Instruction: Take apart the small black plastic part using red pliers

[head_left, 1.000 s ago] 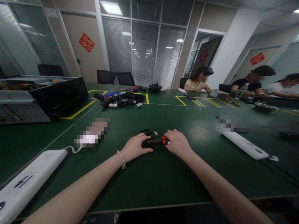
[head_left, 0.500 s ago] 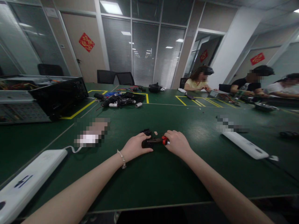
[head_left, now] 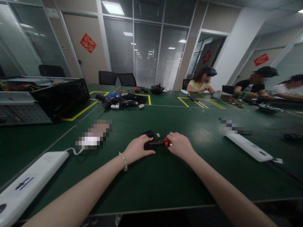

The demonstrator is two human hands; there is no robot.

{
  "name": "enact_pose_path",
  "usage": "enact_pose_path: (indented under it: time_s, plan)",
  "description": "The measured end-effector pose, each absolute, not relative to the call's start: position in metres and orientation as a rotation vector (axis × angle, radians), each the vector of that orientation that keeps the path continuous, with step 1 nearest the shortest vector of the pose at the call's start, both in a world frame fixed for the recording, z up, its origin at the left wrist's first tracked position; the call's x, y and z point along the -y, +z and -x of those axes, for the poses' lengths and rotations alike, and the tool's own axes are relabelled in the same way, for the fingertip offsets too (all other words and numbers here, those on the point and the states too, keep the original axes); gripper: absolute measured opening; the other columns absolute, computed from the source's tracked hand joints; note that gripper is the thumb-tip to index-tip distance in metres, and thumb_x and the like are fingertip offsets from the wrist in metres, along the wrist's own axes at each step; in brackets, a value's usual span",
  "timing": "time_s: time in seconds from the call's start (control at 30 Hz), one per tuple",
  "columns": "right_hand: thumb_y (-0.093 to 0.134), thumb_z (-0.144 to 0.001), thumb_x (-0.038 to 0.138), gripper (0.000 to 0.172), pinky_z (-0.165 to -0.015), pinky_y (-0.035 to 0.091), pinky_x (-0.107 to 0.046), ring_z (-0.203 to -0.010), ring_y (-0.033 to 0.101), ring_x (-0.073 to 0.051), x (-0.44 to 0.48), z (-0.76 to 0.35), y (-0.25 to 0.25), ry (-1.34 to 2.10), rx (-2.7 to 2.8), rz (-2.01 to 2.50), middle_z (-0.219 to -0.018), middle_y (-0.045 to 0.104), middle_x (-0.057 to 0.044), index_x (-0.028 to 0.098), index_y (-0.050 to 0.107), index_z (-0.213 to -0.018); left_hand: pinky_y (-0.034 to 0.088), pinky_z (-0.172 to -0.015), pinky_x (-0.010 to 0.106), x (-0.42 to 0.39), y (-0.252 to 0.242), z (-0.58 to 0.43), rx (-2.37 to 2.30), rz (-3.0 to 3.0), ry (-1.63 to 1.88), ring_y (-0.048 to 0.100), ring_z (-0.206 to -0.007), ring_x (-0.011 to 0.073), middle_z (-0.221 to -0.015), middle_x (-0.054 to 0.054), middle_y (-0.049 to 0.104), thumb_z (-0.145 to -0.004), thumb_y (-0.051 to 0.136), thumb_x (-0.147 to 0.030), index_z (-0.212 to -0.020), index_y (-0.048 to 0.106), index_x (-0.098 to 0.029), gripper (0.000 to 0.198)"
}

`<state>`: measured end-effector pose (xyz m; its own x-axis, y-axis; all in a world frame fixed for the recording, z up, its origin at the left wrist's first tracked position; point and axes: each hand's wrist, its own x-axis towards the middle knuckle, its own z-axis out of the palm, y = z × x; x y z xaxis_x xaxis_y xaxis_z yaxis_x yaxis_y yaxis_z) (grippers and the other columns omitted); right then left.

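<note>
My left hand (head_left: pixel 137 148) lies on the green table (head_left: pixel 165 176) with its fingers curled round a small black part (head_left: pixel 149 145). My right hand (head_left: pixel 180 145) is closed on red-handled pliers (head_left: pixel 163 142), whose dark jaws point left onto that black part. Just beyond the part lie another small black piece (head_left: pixel 149 133) and a tiny pale bit (head_left: pixel 158 135). A bead bracelet sits on my left wrist.
A white power strip (head_left: pixel 28 179) lies near left, another white power strip (head_left: pixel 248 146) at right. An open computer case (head_left: pixel 42 99) stands far left, a heap of tools (head_left: pixel 120 101) behind centre. Three people sit at the far right side of the table.
</note>
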<state>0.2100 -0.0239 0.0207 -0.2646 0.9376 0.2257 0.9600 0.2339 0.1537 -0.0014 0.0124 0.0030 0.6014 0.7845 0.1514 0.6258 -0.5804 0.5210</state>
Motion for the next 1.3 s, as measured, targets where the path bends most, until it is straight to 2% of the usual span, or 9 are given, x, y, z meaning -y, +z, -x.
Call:
enact_pose_path:
  time_s: [0.67, 1.3]
  plan:
    - [0.052, -0.070, 0.022, 0.018, -0.069, 0.040, -0.027, -0.077, 0.052, -0.016, 0.0219, -0.2127, 0.0187, -0.410, 2.404, 1.814, -0.087, 0.060, -0.005, 0.018, 0.060, -0.086, 0.043, -0.084, 0.034, -0.0147, -0.0022, 0.0024, -1.083, -2.451, 0.576, 0.054, -0.100, 0.0239, -0.118, 0.006, 0.052, -0.067, 0.061, -0.053, -0.117, 0.051, -0.023, 0.059]
    - [0.051, -0.073, 0.024, 0.016, -0.067, 0.040, -0.027, -0.076, 0.053, -0.016, 0.0239, -0.2098, 0.0222, -0.391, 2.402, 1.835, -0.086, 0.060, -0.005, 0.017, 0.059, -0.086, 0.044, -0.084, 0.035, -0.0139, 0.0002, 0.0028, -1.102, -2.438, 0.536, 0.053, -0.101, 0.0246, -0.120, 0.006, 0.050, -0.068, 0.059, -0.054, -0.118, 0.050, -0.023, 0.060]
